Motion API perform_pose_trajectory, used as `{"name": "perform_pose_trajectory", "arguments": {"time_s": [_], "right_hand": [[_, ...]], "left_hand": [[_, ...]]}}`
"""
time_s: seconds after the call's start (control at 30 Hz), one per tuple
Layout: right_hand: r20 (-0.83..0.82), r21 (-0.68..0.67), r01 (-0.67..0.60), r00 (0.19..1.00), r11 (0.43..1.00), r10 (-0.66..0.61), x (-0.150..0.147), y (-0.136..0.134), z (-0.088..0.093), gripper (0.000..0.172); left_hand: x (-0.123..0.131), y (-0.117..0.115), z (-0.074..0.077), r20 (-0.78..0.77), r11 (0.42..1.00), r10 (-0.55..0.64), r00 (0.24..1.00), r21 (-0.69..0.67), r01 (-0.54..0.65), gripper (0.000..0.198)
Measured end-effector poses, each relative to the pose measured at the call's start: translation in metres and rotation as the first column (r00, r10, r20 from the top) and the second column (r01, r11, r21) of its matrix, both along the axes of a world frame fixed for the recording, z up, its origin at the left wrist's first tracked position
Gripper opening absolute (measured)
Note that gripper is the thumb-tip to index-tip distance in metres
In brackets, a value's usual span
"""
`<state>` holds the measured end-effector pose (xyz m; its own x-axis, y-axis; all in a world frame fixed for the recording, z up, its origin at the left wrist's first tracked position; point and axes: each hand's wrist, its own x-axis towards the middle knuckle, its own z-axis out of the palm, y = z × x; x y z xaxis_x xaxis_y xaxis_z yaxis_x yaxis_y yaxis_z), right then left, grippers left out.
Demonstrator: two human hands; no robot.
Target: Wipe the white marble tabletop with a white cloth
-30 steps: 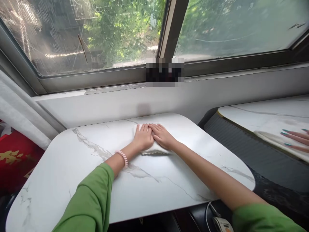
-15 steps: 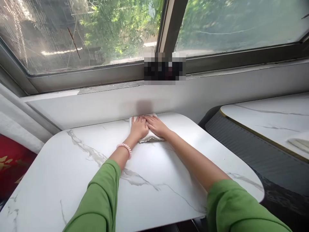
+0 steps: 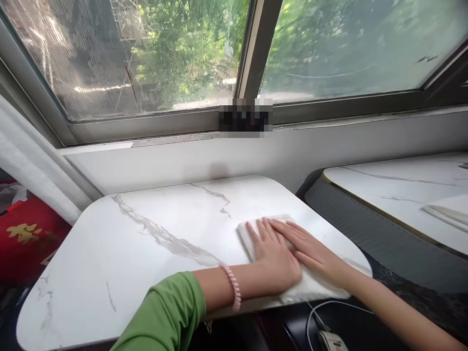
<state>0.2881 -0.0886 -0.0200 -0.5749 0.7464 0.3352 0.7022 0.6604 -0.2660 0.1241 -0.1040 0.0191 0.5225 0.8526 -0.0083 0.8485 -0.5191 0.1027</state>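
A white folded cloth [image 3: 310,286] lies flat on the white marble-patterned table [image 3: 146,253], at its front right edge. Pressing on it is my left hand [image 3: 274,258], fingers stretched out, with a pink coil band [image 3: 232,287] at the wrist. My right hand [image 3: 310,251] also rests flat on the cloth, its fingers extended and touching or partly over those of my left hand. Neither hand grips the cloth. The palms' undersides are hidden.
Behind the table are a white wall [image 3: 164,165] and a window [image 3: 190,58]. A second marbled table [image 3: 395,180] stands at right, bearing a pale cloth [image 3: 446,217]. A red bag [image 3: 29,239] sits at left. Below the front edge lies a white cable [image 3: 336,302] by a small device [image 3: 331,340].
Both hands and the cloth have moved from the table's back edge, by the wall, toward me and right to the front right edge. The view has shifted slightly.
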Motion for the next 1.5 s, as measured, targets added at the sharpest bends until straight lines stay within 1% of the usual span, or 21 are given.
{"name": "perform_pose_trajectory", "arguments": {"time_s": [0.1, 0.2, 0.3, 0.47, 0.6, 0.7, 0.8, 0.87, 0.93, 1.07, 1.17, 1.33, 1.43, 1.5], "right_hand": [[0.01, -0.004, 0.123, 0.992, 0.992, -0.122, 0.024, -0.027, -0.005, 0.059], [0.017, 0.016, 0.216, 0.976, 0.976, -0.217, 0.035, -0.035, -0.013, 0.06], [-0.002, 0.032, 0.272, 0.962, 0.962, -0.272, 0.034, -0.033, -0.018, 0.064], [-0.062, 0.058, 0.31, 0.95, 0.949, -0.307, 0.031, -0.032, -0.022, 0.063], [-0.083, 0.049, 0.334, 0.941, 0.941, -0.33, 0.042, -0.029, -0.025, 0.062], [-0.075, 0.014, 0.329, 0.942, 0.944, -0.327, 0.051, -0.019, -0.023, 0.064], [-0.057, -0.032, 0.315, 0.947, 0.949, -0.316, 0.059, 0.0, -0.017, 0.063], [-0.035, -0.059, 0.314, 0.948, 0.948, -0.316, 0.063, 0.019, -0.012, 0.062], [-0.03, -0.064, 0.332, 0.942, 0.941, -0.334, 0.064, 0.041, -0.009, 0.06], [-0.083, -0.03, 0.357, 0.93, 0.934, -0.359, 0.062, 0.091, -0.008, 0.058], [-0.073, -0.035, 0.344, 0.935, 0.938, -0.346, 0.057, 0.129, -0.007, 0.059], [-0.069, -0.015, 0.386, 0.92, 0.923, -0.386, 0.046, 0.185, -0.005, 0.06], [-0.062, -0.01, 0.374, 0.926, 0.928, -0.374, 0.039, 0.212, -0.002, 0.061], [-0.061, -0.015, 0.358, 0.932, 0.934, -0.358, 0.037, 0.226, 0.0, 0.061]], "left_hand": [[0.018, -0.017, -0.001, 0.061, 0.996, -0.087, 0.994, -0.017, 0.088, 0.061], [0.03, -0.02, -0.003, 0.089, 0.994, -0.099, 0.991, -0.027, 0.102, 0.063], [0.034, -0.016, -0.005, 0.103, 0.993, -0.109, 0.989, -0.036, 0.113, 0.064], [0.036, -0.011, -0.009, 0.137, 0.993, -0.117, 0.984, -0.019, 0.121, 0.064], [0.044, -0.006, -0.011, 0.157, 0.991, -0.13, 0.979, -0.01, 0.133, 0.065], [0.053, 0.004, -0.011, 0.153, 0.991, -0.13, 0.98, -0.02, 0.134, 0.065], [0.063, 0.022, -0.011, 0.15, 0.994, -0.109, 0.983, -0.01, 0.112, 0.064], [0.068, 0.038, -0.011, 0.145, 0.996, -0.088, 0.985, 0.002, 0.089, 0.063], [0.072, 0.058, -0.011, 0.144, 0.997, -0.081, 0.986, 0.011, 0.08, 0.063], [0.077, 0.103, -0.013, 0.165, 0.998, -0.057, 0.985, 0.027, 0.053, 0.062], [0.077, 0.138, -0.015, 0.177, 0.999, -0.024, 0.984, 0.048, 0.016, 0.06], [0.07, 0.195, -0.019, 0.18, 0.996, -0.055, 0.982, 0.08, 0.041, 0.056], [0.066, 0.222, -0.021, 0.198, 0.993, -0.035, 0.98, 0.116, 0.012, 0.053], [0.065, 0.233, -0.022, 0.214, 0.991, -0.012, 0.977, 0.13, -0.017, 0.051]]}}
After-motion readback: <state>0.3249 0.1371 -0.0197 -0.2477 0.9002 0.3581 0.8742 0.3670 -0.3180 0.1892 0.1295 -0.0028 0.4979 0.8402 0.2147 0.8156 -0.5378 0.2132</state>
